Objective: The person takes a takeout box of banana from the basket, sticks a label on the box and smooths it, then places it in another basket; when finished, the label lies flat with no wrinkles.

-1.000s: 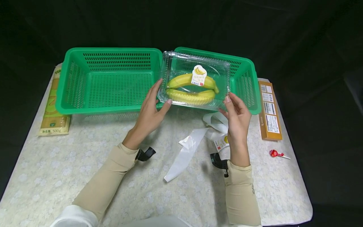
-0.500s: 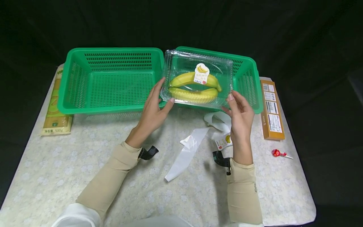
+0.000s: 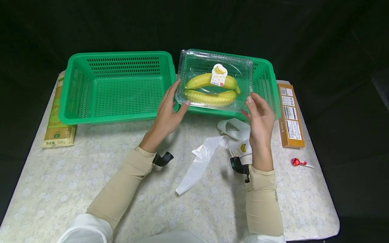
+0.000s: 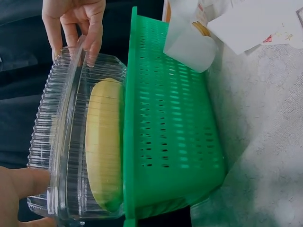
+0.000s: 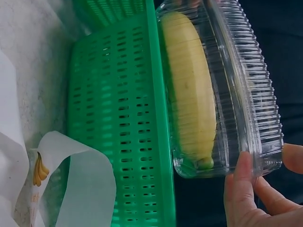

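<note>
Both hands hold a clear plastic clamshell box point(image 3: 194, 62) over the right green basket point(image 3: 265, 67), its lid down. Two yellow bananas point(image 3: 199, 81) lie inside, and a white banana label point(image 3: 218, 80) sticks to the top. My left hand point(image 3: 167, 116) grips the box's near left corner, thumb on the near edge. At the near right corner, my right hand point(image 3: 262, 123) pinches it between thumb and fingers. In the left wrist view, the box point(image 4: 64, 118) sits close by the basket's rim point(image 4: 130, 118); whether they touch I cannot tell.
Another green basket point(image 3: 65, 104) stands at the left, beside a yellow-green 500 g packet point(image 3: 59, 135). Before the right basket lies a white strip point(image 3: 194, 175) with a banana label point(image 3: 240, 148). At the right are an orange box point(image 3: 284, 135) and a red lollipop point(image 3: 295, 162).
Both hands have carried the clamshell box a little away from the body and to the right, further over the right basket. Their grip looks the same.
</note>
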### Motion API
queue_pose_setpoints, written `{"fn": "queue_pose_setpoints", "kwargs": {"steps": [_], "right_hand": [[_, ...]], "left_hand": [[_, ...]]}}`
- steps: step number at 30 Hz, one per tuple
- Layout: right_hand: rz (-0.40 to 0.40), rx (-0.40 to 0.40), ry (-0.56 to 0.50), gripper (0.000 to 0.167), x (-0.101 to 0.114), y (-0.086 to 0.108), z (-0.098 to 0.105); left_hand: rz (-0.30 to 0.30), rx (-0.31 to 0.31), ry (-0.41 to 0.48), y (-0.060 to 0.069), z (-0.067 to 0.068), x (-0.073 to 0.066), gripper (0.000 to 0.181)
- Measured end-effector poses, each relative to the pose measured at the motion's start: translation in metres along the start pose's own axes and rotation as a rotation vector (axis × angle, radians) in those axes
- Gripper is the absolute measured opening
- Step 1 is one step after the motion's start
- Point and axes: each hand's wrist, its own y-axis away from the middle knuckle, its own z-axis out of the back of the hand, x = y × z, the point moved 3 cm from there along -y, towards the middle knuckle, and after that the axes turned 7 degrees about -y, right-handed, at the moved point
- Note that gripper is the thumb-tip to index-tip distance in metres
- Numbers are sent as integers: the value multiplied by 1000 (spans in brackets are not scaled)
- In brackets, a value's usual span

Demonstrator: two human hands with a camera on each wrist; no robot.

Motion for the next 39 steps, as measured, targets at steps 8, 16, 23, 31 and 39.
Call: {"fn": "queue_pose_setpoints", "kwargs": {"steps": [8, 16, 23, 31, 39], "right_hand": [[-38, -21, 56, 43, -7, -8, 6], [-50, -12, 274, 42, -13, -20, 11], [-76, 14, 314, 43, -18, -27, 14], [-91, 38, 366, 44, -17, -35, 16], [-93, 56, 458, 44, -17, -48, 15]], "left_hand": [[17, 28, -75, -6, -7, 4, 68], [-14, 72, -168, -10, -21, 8, 68], [-15, 73, -206, -11, -23, 8, 70], [9, 88, -279, -17, -25, 6, 69], [6, 116, -385, -29, -29, 6, 62]]}}
